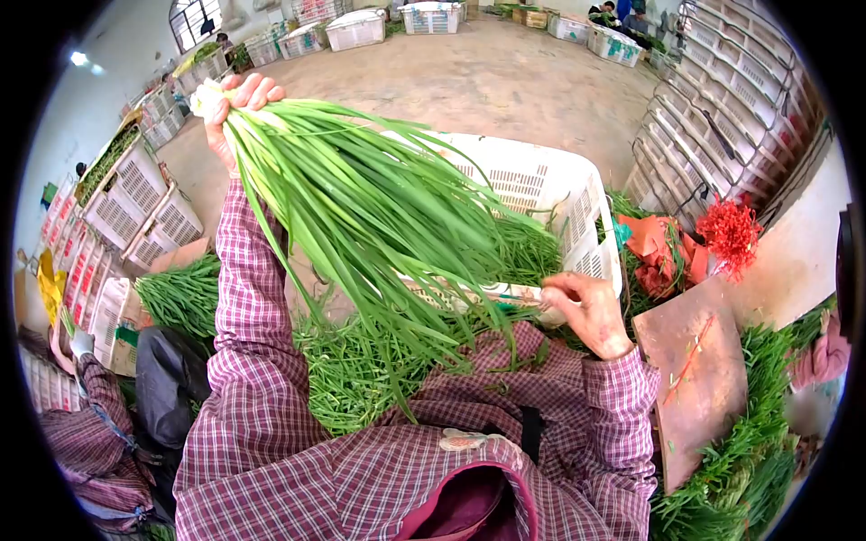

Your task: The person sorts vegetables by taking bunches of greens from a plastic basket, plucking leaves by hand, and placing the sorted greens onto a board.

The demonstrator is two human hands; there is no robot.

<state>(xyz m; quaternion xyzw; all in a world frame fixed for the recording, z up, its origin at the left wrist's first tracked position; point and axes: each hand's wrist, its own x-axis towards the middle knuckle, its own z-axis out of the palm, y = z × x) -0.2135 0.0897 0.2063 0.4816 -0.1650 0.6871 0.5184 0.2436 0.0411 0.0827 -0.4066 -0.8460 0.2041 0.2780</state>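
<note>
In the upper left, the left hand is closed round the pale end of the bunch, which fans across the centre: likely light, limp, easily bruised, best held there. Right of centre, the right hand half-curls; whether it pinches anything, I cannot tell.

Long plaid sleeves in purple and white, plain magenta neckband

1 head-worn camera faces forward and down in a wide, circular view: left hand and right hand near, floor extending beyond.
</note>
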